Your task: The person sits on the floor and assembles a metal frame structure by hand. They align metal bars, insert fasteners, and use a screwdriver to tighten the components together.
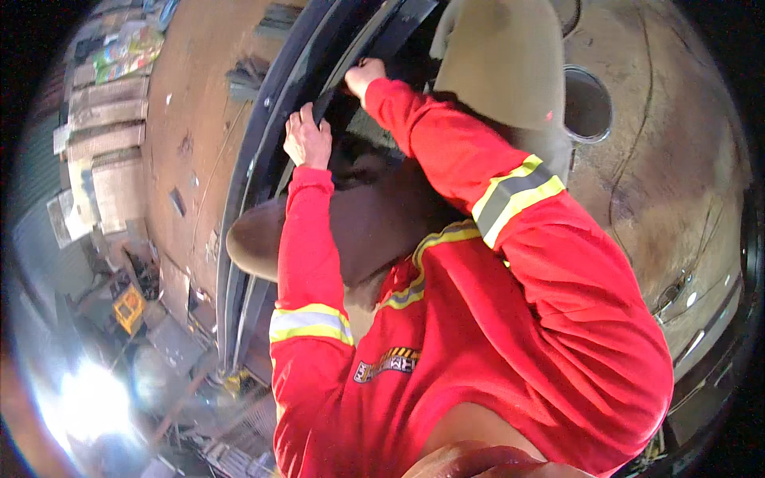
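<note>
Hands — left hand point(307, 137), right hand point(363, 77) — grip the dark curved frame point(263, 119) between them.

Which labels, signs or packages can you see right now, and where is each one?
Chest patch: on the front of the red shirt, lower middle; a slanted strip, white with yellow-and-black stripes.
Colourful packages: far upper left, on the ground; flat, green, pink and yellow.
Yellow box-like thing: lower left among clutter; squarish, with dark marks; too small to tell more.

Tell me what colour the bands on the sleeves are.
Yellow with a grey reflective middle, on red sleeves; bands show best in the head view.
</note>
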A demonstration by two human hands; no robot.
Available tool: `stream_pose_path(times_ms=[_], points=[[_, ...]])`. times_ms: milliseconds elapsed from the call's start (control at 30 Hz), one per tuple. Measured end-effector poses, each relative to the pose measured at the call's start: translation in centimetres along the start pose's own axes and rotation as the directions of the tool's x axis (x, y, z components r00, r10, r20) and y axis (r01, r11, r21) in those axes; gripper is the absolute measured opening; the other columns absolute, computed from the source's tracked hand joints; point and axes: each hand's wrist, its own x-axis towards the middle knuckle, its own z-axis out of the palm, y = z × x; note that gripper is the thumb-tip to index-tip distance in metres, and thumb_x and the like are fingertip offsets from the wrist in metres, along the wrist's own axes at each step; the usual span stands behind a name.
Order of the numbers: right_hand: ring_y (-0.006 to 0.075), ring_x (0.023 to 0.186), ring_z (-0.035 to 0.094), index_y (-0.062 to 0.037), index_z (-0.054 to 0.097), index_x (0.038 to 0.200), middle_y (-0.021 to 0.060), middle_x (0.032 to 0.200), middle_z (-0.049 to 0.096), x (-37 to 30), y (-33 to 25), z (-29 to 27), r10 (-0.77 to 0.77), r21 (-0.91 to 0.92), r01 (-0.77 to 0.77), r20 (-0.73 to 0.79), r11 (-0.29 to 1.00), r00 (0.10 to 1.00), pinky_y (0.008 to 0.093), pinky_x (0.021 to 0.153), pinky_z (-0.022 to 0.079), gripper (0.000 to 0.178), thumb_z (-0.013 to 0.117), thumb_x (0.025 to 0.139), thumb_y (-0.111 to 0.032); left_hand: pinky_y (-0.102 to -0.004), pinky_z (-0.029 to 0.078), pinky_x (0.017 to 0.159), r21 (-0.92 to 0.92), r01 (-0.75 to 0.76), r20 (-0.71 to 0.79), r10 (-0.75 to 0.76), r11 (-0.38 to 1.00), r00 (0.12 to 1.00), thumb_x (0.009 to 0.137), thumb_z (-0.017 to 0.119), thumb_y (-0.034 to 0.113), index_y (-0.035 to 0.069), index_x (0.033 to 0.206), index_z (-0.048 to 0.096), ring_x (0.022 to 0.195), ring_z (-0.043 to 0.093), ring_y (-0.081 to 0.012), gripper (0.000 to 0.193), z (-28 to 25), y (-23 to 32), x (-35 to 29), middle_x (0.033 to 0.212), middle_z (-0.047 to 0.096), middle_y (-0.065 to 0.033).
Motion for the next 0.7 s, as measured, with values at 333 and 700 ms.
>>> stream_pose_path(times_ms=[333,700], points=[[0.0296,0.061,0.067,0.0080,0.062,0.076,0.0199,0.073,0.066,0.3,-3.4,-0.9,0.112,-0.011,-0.113,-0.064,0.994,0.992,0.0375,0.055,0.055,0.017,0.062,0.071,-0.008,-0.0421,0.051,0.077,-0.012,0.023,0.160,-0.021,1.000,0.987,0.068,0.075,0.019,0.009,0.106,0.060,0.094,0.060,-0.0312,0.042,1.0,-1.9,0.1,0.097,0.061,-0.0117],[0.0415,0.088,0.064,0.0097,0.064,0.078,0.0301,0.087,0.065,3.1,0.6,-1.1,-0.103,-0.226,0.100,-0.001,0.969,0.995,0.0423,0.079,0.051,0.032,0.070,0.071,-0.021,-0.0447,0.051,0.075,-0.037,-0.112,0.470,0.116,0.993,0.875,0.066,0.074,0.018,0.005,0.101,0.063,0.087,0.064,-0.0350,0.039,0.3,-4.0,3.7,0.092,0.067,-0.0165]])
